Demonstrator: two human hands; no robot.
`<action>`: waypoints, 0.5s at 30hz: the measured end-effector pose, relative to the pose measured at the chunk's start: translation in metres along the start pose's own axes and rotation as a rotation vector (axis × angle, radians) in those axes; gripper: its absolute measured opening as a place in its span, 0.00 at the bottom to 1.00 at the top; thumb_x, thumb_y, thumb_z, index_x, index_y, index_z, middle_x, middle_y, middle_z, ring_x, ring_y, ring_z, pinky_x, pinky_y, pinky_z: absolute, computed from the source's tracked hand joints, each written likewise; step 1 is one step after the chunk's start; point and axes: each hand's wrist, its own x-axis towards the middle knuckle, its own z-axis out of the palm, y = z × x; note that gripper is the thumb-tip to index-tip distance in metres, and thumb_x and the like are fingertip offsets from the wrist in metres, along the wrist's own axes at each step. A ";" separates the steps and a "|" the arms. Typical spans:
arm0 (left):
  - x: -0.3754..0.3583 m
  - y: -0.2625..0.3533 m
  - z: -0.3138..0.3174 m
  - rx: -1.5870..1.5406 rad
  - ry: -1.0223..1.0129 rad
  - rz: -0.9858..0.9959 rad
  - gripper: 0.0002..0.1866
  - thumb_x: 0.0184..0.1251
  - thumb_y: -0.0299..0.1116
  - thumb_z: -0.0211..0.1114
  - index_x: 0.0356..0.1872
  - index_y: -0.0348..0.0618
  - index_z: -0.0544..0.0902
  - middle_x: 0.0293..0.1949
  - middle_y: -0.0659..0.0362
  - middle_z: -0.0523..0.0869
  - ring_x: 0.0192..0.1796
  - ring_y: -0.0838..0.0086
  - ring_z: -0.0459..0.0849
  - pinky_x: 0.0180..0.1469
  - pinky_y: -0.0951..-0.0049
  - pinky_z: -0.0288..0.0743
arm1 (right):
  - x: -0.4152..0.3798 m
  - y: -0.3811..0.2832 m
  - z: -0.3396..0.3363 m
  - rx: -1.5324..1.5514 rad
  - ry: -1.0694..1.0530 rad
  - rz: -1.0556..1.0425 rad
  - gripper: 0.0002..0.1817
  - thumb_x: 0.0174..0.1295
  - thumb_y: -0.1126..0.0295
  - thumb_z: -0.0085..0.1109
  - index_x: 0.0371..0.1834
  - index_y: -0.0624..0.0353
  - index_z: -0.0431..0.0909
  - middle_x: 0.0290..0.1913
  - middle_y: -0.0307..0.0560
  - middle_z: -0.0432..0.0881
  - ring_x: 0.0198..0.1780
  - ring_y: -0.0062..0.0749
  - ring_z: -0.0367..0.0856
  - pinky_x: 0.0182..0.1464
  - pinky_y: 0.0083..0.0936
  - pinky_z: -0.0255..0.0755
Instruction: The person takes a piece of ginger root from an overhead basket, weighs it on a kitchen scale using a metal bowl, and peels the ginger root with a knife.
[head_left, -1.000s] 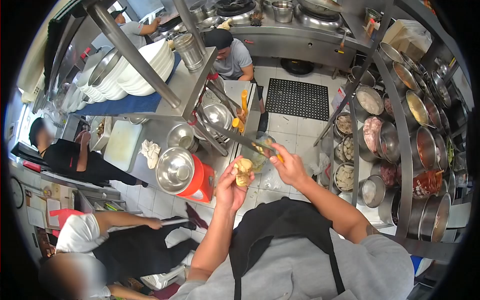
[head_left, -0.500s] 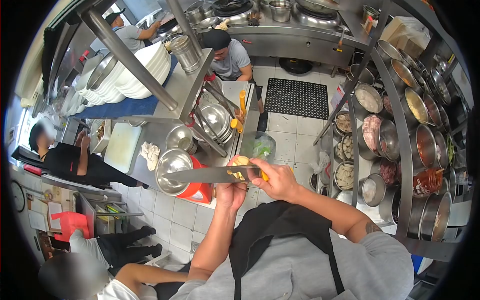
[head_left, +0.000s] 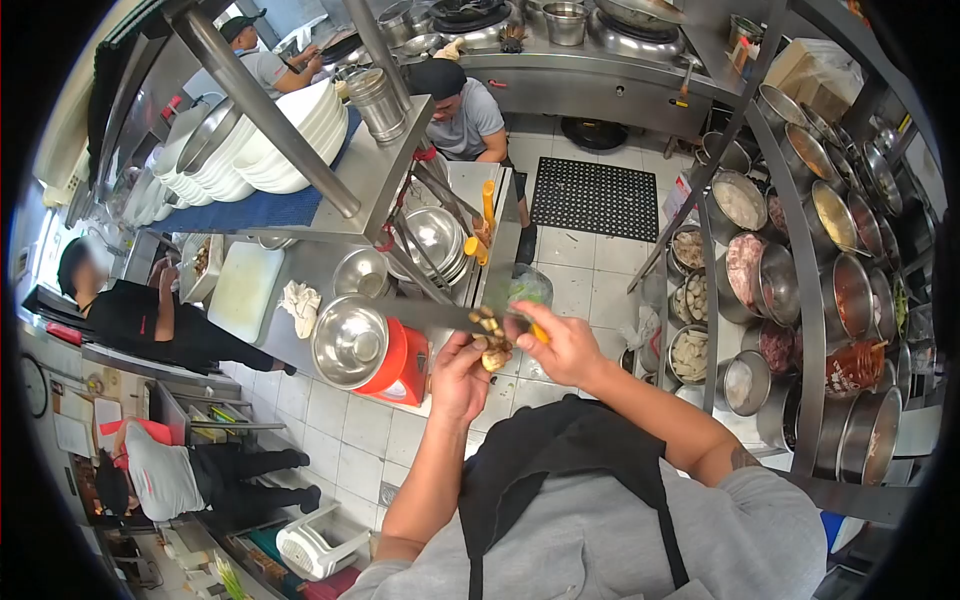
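Note:
My left hand (head_left: 462, 378) holds a knobbly piece of ginger root (head_left: 493, 357) with its fingers closed round the lower end. Its surface is partly brown and partly pale yellow. My right hand (head_left: 566, 350) grips the yellow handle (head_left: 540, 333) of a large knife. The blade (head_left: 445, 318) runs to the left behind the ginger, blurred and seen nearly edge-on. Left of my hands, a steel bowl (head_left: 350, 342) sits on a red-orange scale (head_left: 402, 362). Beyond the knife, a clear container (head_left: 530, 287) holds something green.
A steel rack (head_left: 808, 250) with several food pots stands at my right. On the left are a white cutting board (head_left: 245, 290), a crumpled cloth (head_left: 299, 305) and a shelf with stacked white plates (head_left: 290, 145). Several co-workers are about. A black mat (head_left: 593, 198) lies on the floor.
The knife blade has turned from broadside to nearly edge-on and lifted away from the ginger, which now sits differently in my left hand. At lower left, a nearby person has gone, exposing a white stool.

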 end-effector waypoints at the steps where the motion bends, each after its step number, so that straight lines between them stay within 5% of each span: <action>1: -0.002 0.002 0.010 0.041 0.041 0.023 0.25 0.72 0.25 0.58 0.69 0.33 0.67 0.55 0.53 0.82 0.53 0.66 0.85 0.56 0.66 0.81 | 0.000 -0.007 -0.001 -0.028 -0.012 -0.034 0.29 0.69 0.45 0.55 0.64 0.53 0.74 0.39 0.57 0.87 0.35 0.53 0.87 0.34 0.43 0.78; 15: -0.004 -0.001 0.012 0.153 0.132 0.088 0.25 0.72 0.27 0.59 0.69 0.34 0.69 0.55 0.56 0.82 0.52 0.76 0.83 0.51 0.77 0.79 | -0.002 -0.016 0.002 -0.149 -0.070 -0.166 0.33 0.66 0.43 0.57 0.64 0.58 0.75 0.34 0.50 0.86 0.31 0.47 0.85 0.32 0.39 0.77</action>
